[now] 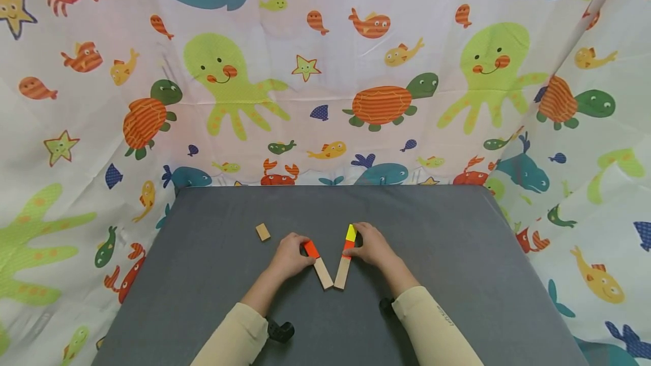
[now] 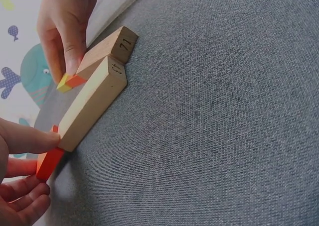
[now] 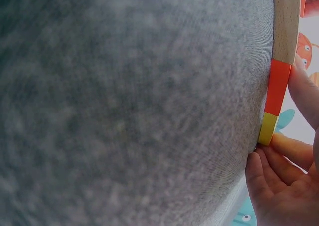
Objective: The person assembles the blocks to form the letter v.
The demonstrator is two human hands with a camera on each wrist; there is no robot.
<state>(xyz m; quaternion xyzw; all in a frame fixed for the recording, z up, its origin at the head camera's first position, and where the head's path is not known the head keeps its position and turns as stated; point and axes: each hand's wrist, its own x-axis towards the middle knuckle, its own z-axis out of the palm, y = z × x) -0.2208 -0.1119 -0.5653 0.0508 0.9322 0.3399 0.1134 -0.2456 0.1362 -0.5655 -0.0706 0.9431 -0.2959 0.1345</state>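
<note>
Two rows of blocks form a V on the grey table, their near ends almost meeting. In the left row, a plain wooden block point(image 1: 322, 274) marked with a number has an orange-red block point(image 1: 311, 249) at its far end. My left hand point(image 1: 291, 256) pinches that orange-red block, thumb near the joint. The right row runs from a wooden block point(image 1: 342, 273) stamped 71 through another orange-red block point(image 3: 278, 88) to a yellow block point(image 1: 351, 232) at the tip. My right hand point(image 1: 375, 245) holds this far end, thumb beside the orange-red block, fingers round the yellow one.
A small wooden block point(image 1: 263, 232) lies apart on the grey tabletop point(image 1: 432, 230), beyond my left hand. Behind the table hangs a curtain point(image 1: 325, 72) printed with sea animals. Black wrist devices point(image 1: 281, 331) sit at both sleeves.
</note>
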